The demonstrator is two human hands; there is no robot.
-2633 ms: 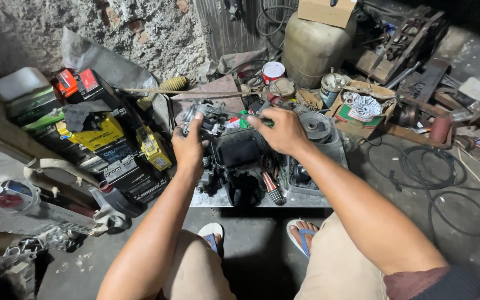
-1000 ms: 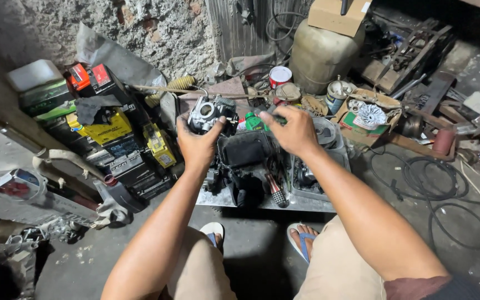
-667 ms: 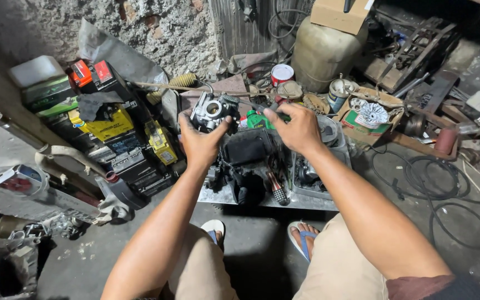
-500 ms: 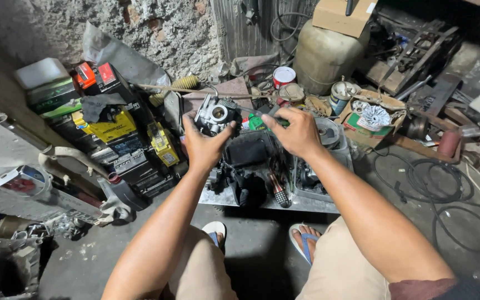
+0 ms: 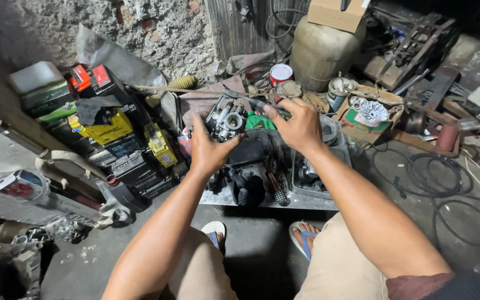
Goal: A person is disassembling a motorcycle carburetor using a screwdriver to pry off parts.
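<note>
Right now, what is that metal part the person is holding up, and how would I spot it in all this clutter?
Start at the big pale drum against the back wall, then drop to the low metal tray before the person's knees. Above its left end, the left hand cups a carburetor: bare silvery metal with round openings, unlike the black parts below it.

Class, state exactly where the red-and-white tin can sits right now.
In the head view, the red-and-white tin can stands at upper centre, left of the large beige jerrycan, beyond the right hand.
</note>
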